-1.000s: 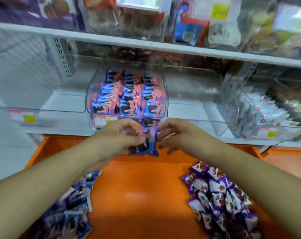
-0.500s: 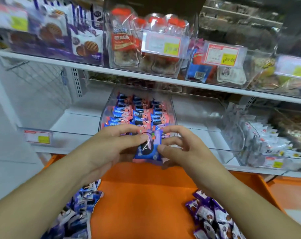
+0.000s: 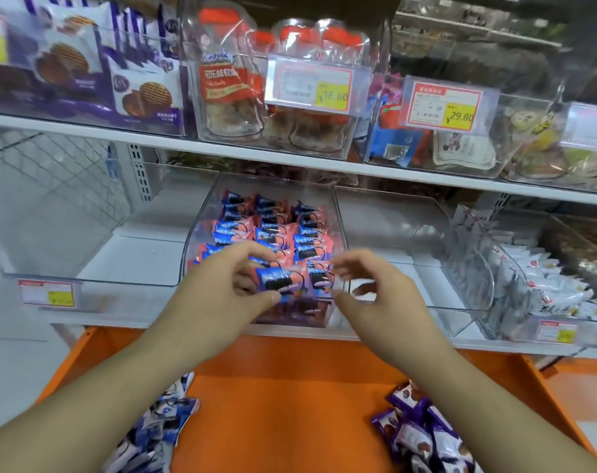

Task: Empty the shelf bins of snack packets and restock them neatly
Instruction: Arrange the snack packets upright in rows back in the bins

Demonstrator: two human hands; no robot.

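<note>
A clear shelf bin (image 3: 201, 216) on the lower shelf holds neat rows of blue-and-pink snack packets (image 3: 273, 227). My left hand (image 3: 222, 291) pinches one blue-and-pink packet (image 3: 276, 279) between thumb and fingers at the bin's front, above the front row. My right hand (image 3: 372, 295) hovers just right of it at the bin's front right corner. Its fingers are loosely curled and blurred, with nothing in them. On the orange tray (image 3: 290, 387) below lie a heap of blue-and-white packets (image 3: 153, 431) at the left and purple packets (image 3: 420, 438) at the right.
Clear bins without packets stand to the left (image 3: 92, 285) and right (image 3: 410, 240) of the stocked one. Further right a bin (image 3: 563, 322) holds white packets. The upper shelf (image 3: 290, 160) carries bins of biscuits and price tags, overhanging the lower bins.
The view tilted up toward the shelves. Both hands carried the packet up to the bin's front. My right hand has let go of it and my left hand holds it alone.
</note>
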